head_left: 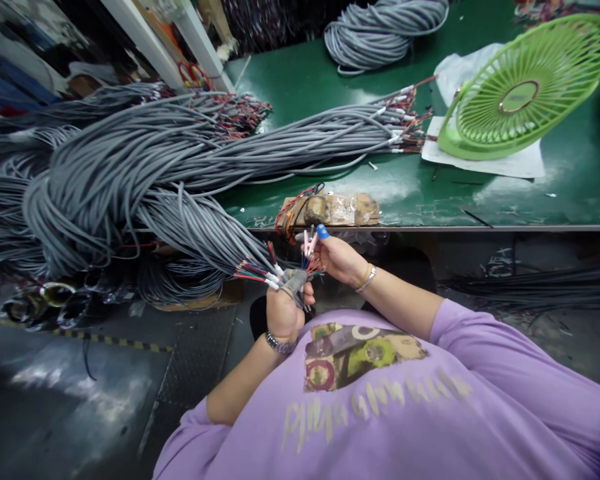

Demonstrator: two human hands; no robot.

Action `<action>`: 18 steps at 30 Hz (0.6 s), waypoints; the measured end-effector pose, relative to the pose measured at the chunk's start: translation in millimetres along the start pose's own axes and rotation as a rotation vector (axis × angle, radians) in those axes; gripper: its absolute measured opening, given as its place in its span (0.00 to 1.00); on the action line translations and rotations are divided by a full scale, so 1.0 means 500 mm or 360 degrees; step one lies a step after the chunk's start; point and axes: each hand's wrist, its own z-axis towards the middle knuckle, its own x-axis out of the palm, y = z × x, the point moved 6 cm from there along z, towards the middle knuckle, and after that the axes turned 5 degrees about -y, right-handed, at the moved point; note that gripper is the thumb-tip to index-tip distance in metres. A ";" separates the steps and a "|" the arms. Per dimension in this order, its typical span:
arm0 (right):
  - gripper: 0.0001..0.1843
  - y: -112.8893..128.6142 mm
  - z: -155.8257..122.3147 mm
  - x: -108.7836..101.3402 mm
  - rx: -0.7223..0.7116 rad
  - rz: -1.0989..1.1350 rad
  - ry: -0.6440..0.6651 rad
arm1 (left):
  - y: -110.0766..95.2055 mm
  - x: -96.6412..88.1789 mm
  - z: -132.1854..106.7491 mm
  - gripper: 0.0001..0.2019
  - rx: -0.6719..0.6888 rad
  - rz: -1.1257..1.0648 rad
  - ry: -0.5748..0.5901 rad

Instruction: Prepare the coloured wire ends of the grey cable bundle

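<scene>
Your left hand (pixel 286 312) is clamping its fingers around the grey cable ends (pixel 295 283) at your eleven o'clock, probably bending stiffly; gripping there is likely sparing the delicate wires (pixel 313 266). Whether your right hand (pixel 341 261) is pinching, I cannot tell.

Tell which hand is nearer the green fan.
Right. In the picture, the right hand is below and left of the green fan; the left hand is lower, farther left.

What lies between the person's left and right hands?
In the head view: coloured wire ends, spreading from the grey bundle in the left hand toward the right hand.
</scene>
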 end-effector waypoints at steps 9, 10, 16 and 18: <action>0.23 -0.003 0.020 0.009 0.0014 0.0187 -0.0087 | 0.011 0.003 0.011 0.12 -0.0018 0.0029 -0.0027; 0.23 -0.003 0.019 0.011 0.0007 0.0197 -0.0086 | 0.013 0.002 0.012 0.12 -0.0018 0.0031 -0.0026; 0.26 -0.010 0.006 0.012 0.0073 0.0192 -0.0038 | 0.013 0.000 0.008 0.11 0.0011 0.0052 0.0005; 0.28 -0.011 0.001 0.011 0.0118 0.0161 0.0008 | 0.012 -0.005 0.004 0.12 0.0030 0.0039 -0.0005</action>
